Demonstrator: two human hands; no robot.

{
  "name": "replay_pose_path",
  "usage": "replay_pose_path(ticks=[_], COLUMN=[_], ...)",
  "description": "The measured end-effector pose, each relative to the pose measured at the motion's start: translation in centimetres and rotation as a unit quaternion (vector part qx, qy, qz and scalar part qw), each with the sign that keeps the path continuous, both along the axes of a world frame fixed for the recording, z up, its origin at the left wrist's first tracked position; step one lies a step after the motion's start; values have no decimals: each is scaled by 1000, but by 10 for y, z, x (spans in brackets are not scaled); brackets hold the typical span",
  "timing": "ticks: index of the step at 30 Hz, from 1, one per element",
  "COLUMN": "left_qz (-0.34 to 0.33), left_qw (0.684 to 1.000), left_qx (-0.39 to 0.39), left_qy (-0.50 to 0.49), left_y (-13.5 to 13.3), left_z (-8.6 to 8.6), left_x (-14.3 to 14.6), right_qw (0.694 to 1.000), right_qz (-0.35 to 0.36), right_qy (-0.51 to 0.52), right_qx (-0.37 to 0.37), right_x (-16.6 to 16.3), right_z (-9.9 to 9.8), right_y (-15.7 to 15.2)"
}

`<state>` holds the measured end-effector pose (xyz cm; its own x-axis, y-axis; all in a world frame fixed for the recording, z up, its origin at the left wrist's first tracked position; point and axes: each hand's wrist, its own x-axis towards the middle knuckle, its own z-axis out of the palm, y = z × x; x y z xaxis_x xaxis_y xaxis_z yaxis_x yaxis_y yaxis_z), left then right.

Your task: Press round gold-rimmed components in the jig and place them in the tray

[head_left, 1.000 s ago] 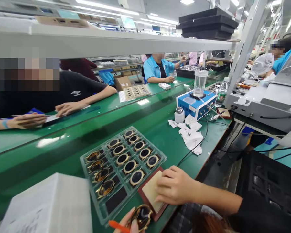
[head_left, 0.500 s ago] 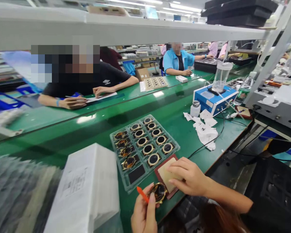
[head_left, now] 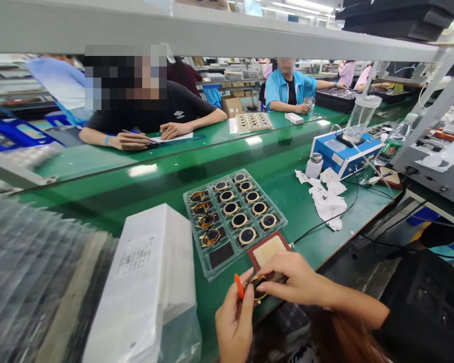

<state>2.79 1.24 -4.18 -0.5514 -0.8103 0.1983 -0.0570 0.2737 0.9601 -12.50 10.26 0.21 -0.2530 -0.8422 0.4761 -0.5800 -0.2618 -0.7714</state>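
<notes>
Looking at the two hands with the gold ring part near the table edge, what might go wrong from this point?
1. Both hands, left hand and right hand, pinch the gold ring part over the table edge; a slip could drop it to the floor.
2. The orange tool sits against the part and may scratch its dark face.
3. The right forearm is close to the clear tray and might nudge it.

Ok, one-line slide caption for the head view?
Both hands, left and right, hold a gold-rimmed ring beside a clear tray of similar rings.
</notes>
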Motion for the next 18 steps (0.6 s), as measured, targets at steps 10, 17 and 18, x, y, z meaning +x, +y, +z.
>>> replay_pose_path(ticks=[10, 17, 18], left_qz=[-11, -14, -17], left_qw=[997, 996, 996], left_qx=[21, 8, 8], left_qy=[67, 90, 89], left_y=[10, 11, 11], left_z=[12, 11, 11], left_x=[-9, -10, -10], right_qw=[958, 942, 925], right_qz=[-132, -205, -197], right_qy=[-241, 263, 321], right_qx=[78, -33, -44], right_x=[-52, -44, -38], right_z=[-3, 0, 0], right_y=[19, 13, 11])
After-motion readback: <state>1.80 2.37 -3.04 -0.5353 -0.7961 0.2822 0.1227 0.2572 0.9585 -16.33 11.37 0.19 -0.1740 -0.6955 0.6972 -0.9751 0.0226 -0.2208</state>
